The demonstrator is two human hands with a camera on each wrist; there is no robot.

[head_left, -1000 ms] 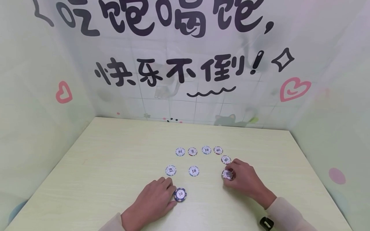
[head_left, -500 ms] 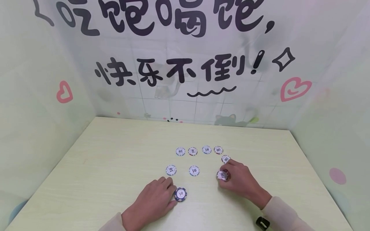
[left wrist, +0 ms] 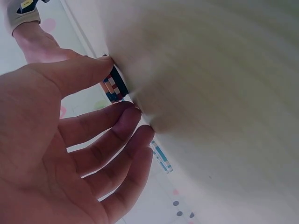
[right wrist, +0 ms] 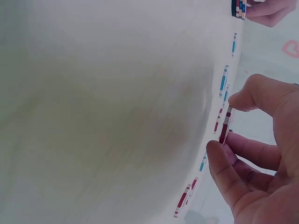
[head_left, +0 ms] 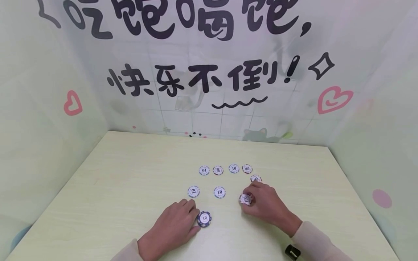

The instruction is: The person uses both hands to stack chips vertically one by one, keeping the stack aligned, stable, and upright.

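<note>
Okay so your right hand [head_left: 266, 203] has a 100 chip [head_left: 245, 199] pinched, while your left hand [head_left: 171, 227] curls loosely partway round the stack [head_left: 205, 219]

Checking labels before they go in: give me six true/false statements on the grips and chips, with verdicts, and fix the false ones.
1. The left grip touches the chip stack. True.
2. The chip stack is one single chip. False: both wrist views show several layers.
3. The right grip holds nothing. False: the right grip pinches a chip marked 100.
4. The chip stack reads 10 on top. True.
5. The far row of four reads 10 throughout. False: its second chip from the left and its rightmost chip read 100.
6. In the head view, the right grip partly covers another chip. True.
</note>
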